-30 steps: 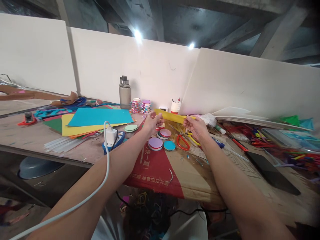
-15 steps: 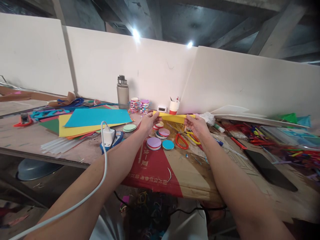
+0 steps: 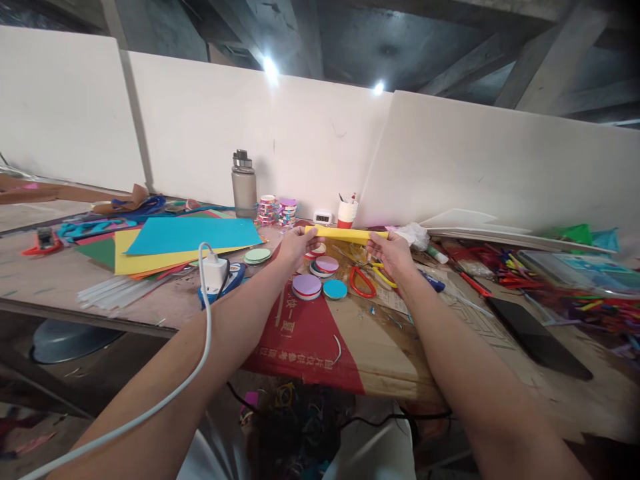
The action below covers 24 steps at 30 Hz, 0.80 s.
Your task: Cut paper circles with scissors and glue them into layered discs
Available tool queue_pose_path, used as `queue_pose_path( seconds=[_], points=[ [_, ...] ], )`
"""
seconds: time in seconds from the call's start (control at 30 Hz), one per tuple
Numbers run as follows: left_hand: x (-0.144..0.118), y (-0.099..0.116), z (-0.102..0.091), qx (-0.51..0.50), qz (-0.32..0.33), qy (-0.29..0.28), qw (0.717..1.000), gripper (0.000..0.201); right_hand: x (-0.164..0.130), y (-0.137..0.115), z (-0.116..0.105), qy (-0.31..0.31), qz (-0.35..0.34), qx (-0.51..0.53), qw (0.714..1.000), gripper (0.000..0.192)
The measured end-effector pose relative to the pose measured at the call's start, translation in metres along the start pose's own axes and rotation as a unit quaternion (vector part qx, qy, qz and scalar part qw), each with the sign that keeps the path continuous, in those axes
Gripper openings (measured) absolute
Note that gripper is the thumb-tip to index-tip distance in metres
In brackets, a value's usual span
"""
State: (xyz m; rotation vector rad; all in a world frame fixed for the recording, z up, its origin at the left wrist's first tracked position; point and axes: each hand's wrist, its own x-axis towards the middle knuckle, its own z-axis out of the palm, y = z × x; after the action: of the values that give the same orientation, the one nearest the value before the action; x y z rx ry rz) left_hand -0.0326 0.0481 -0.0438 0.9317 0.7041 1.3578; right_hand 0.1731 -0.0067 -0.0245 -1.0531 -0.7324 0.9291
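A person sits at a cluttered craft table and holds a yellow paper strip (image 3: 345,234) level in the air above it, both arms stretched forward. The left hand (image 3: 295,244) pinches the strip's left end between fingers and thumb; the right hand (image 3: 387,252) is closed on the right end the same way. The strip hangs above a cluster of round paper discs (image 3: 320,279), purple, blue and pink, which lie on a flattened cardboard sheet (image 3: 350,333). Red-handled scissors (image 3: 364,281) lie just beside the discs, under the right hand. Farther left lies a stack of coloured paper sheets (image 3: 190,239), with a water bottle (image 3: 243,183) standing behind it against the white partition. A white charger cable (image 3: 200,320) crosses the left forearm. The step in hand looks like folding or creasing the strip; pressing it flat would call for even pressure from both hands.
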Motion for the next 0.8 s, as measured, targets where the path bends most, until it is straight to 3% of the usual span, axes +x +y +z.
queue_pose_path(
  seconds=[0.37, 0.8],
  points=[
    [-0.006, 0.002, 0.005, 0.041, -0.022, 0.043, 0.998, 0.030, 0.003, 0.008, 0.002, 0.019, -0.039, -0.011, 0.999, 0.019],
    [-0.007, -0.001, 0.007, 0.055, 0.031, 0.027, 0.998, 0.023, 0.006, 0.011, 0.000, 0.026, -0.098, -0.005, 0.995, 0.022]
  ],
)
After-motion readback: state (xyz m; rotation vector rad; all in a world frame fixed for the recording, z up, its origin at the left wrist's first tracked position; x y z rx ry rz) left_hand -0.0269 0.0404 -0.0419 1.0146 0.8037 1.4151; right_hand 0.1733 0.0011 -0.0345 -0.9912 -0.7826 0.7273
